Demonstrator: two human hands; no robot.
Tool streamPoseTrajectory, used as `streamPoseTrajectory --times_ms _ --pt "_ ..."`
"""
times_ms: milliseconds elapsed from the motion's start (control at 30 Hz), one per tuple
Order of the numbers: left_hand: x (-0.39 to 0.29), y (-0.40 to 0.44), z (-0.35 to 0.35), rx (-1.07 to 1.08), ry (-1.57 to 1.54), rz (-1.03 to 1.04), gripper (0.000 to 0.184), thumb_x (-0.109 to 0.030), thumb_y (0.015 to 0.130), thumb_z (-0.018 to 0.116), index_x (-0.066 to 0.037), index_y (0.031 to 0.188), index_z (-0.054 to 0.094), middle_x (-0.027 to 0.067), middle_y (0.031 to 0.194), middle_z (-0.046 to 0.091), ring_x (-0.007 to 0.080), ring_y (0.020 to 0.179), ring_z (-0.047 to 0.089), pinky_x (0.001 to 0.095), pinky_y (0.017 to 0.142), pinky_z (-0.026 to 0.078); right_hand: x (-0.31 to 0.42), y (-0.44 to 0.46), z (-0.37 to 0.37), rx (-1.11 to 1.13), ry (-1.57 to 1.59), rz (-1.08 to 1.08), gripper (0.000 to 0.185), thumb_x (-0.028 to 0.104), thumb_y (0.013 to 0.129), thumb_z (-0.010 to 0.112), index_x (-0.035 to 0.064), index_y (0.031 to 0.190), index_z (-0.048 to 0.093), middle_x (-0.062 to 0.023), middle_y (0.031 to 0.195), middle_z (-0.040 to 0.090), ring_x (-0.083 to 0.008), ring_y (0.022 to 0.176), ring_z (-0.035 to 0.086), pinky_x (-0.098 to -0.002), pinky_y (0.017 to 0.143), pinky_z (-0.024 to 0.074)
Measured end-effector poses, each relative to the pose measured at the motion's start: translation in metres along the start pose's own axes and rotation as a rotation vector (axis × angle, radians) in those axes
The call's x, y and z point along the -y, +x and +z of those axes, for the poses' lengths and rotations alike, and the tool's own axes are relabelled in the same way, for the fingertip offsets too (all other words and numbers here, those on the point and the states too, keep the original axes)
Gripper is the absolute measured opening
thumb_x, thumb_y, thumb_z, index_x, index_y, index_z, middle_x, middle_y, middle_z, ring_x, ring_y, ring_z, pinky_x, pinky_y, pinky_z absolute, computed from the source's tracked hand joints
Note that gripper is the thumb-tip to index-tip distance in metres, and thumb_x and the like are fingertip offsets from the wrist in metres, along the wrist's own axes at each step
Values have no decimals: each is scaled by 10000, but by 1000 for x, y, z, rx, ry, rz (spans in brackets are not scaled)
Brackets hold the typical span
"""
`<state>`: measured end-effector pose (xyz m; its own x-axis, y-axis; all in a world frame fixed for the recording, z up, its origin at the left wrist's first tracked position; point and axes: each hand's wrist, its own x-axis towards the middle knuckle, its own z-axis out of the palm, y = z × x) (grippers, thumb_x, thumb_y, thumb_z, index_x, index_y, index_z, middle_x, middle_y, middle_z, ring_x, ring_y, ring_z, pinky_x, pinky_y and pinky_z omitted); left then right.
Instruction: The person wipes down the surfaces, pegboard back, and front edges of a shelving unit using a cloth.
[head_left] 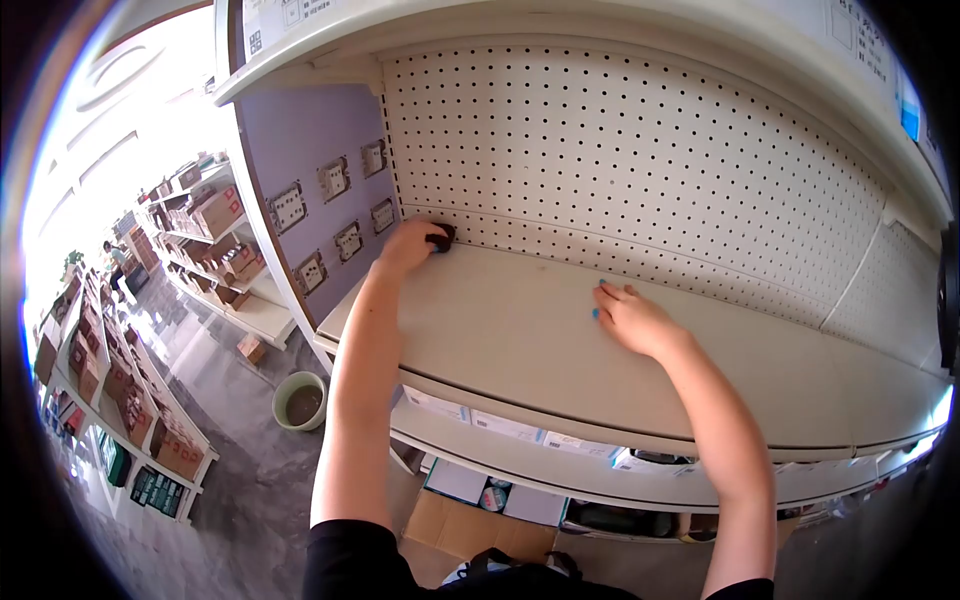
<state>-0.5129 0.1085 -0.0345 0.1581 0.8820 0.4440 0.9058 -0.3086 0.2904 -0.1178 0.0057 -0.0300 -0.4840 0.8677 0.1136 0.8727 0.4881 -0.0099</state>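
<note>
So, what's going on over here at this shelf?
Someone is reaching into a shelving bay with both bare hands. The left hand grips a small black object at the far left corner of the pale shelf, by the perforated back panel; what it is, I can't tell. The right hand holds nothing visible and is at the shelf's surface. White boxes sit on the level below.

A: Pegboard [620,160]?
B: Cream, patterned with rows of dark holes.
A: Side panel [290,125]?
B: Lilac; socket plates [289,208] white.
A: Shelf board [500,320]?
B: Beige, a dark line along its front edge.
A: Small object [442,239] at the left hand [408,246]?
B: Black.
A: Right hand [634,319]?
B: Nails, bright blue.
A: Sleeves [355,562]?
B: Black.
A: Bin [284,412], floor [250,470]?
B: Pale green; grey, marbled.
</note>
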Motion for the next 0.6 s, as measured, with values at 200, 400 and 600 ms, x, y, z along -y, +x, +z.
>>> streamPoseTrajectory --times_ms 200,400,600 --pt "0 -3 3 -46 6 -94 350 -27 710 667 -199 1011 713 97 1149 595 318 1053 555 392 919 468 -1 -3 2 -34 -4 -27 405 270 958 406 58 1302 427 -94 1411 420 -434 1220 440 -452 940 481" --pt "4 -1 -14 68 48 28 358 -81 692 672 -198 1029 710 107 1125 598 313 1051 553 389 914 464 0 -4 3 -50 15 -45 405 267 951 416 50 1293 433 -99 1404 429 -437 1199 457 -455 940 474" --pt "30 13 -23 231 10 223 350 -64 705 686 -164 1040 701 110 1128 581 307 1063 539 381 918 449 12 4 -9 16 1 26 391 237 911 472 35 1245 489 -107 1381 450 -361 1225 454 -426 999 422"
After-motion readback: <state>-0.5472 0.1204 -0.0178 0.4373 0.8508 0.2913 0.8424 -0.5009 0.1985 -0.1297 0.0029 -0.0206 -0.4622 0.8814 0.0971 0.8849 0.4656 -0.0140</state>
